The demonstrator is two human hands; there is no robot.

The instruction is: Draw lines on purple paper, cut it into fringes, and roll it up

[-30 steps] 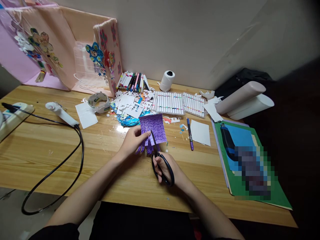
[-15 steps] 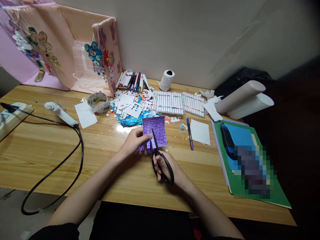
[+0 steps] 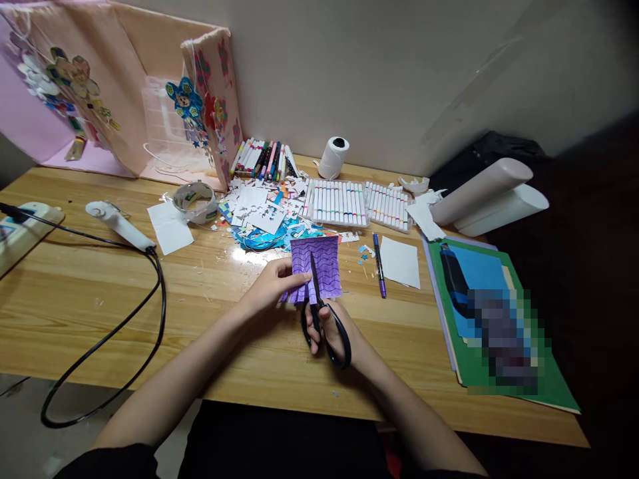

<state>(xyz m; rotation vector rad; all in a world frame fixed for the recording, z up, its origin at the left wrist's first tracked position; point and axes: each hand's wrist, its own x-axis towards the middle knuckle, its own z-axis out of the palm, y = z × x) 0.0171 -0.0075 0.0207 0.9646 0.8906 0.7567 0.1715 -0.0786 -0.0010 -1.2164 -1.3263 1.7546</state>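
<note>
My left hand [image 3: 274, 283] pinches the left side of a purple sheet of paper [image 3: 327, 269] patterned with dark wavy lines. Cuts run up from its lower edge, leaving narrow strips. My right hand [image 3: 337, 329] grips black-handled scissors [image 3: 316, 286], fingers through the loops. One blade lies over the front of the paper, pointing away from me; the other is hidden behind it. Just right of the paper are a purple marker [image 3: 380, 266] and a white square of paper [image 3: 400, 261] on the table.
Paper scraps [image 3: 262, 213], loose markers [image 3: 264, 159], marker sets [image 3: 337, 203] and a thread spool [image 3: 334, 158] lie behind. A tape roll [image 3: 196, 201], a glue gun [image 3: 120, 225] with its cord, and a decorated box [image 3: 164, 46] are left. Green board [image 3: 542, 372] is right.
The purple paper and both hands have shifted slightly right. The scissor handles have spread wider apart, and the blade sits at a new place on the paper.
</note>
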